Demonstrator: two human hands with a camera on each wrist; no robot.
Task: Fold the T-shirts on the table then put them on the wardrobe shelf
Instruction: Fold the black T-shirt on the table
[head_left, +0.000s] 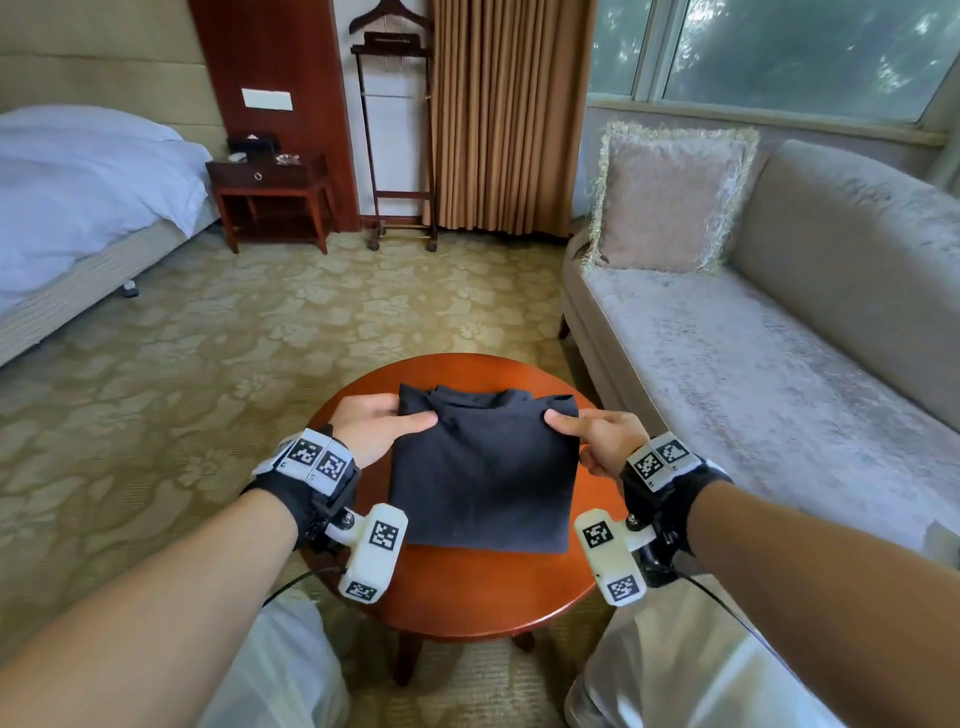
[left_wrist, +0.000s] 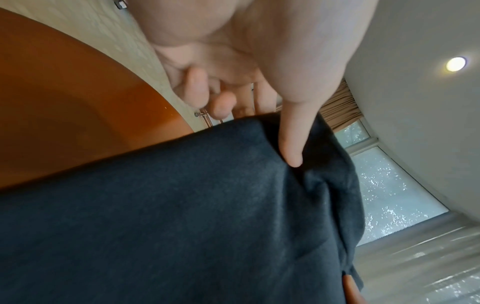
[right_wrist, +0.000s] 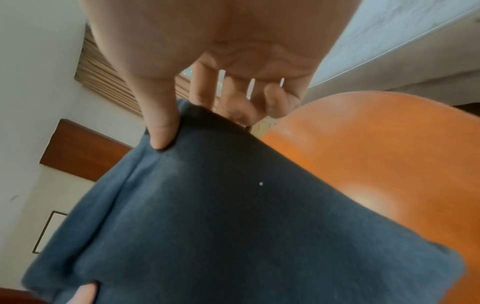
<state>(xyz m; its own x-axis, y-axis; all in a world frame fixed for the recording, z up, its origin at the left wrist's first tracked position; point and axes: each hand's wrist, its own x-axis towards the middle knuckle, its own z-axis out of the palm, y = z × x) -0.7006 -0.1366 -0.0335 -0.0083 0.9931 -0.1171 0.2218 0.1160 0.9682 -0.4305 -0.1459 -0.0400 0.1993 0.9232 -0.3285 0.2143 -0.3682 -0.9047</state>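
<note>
A dark folded T-shirt (head_left: 483, 467) lies as a rough square on the round wooden table (head_left: 467, 592). My left hand (head_left: 382, 423) pinches its far left corner, thumb on top and fingers under the edge. My right hand (head_left: 582, 434) pinches the far right corner the same way. In the left wrist view the thumb presses into the T-shirt (left_wrist: 182, 216), with the other fingers (left_wrist: 221, 102) curled behind the fold. The right wrist view shows the T-shirt (right_wrist: 233, 226) pinched under the thumb, above the orange-brown table (right_wrist: 376, 164). No wardrobe is in sight.
A pale sofa (head_left: 779, 374) with a fringed cushion (head_left: 670, 197) stands close on the right. A bed (head_left: 78, 208) is at the left, a nightstand (head_left: 270, 192) and a valet stand (head_left: 397, 140) at the back. Patterned carpet (head_left: 260, 338) lies between.
</note>
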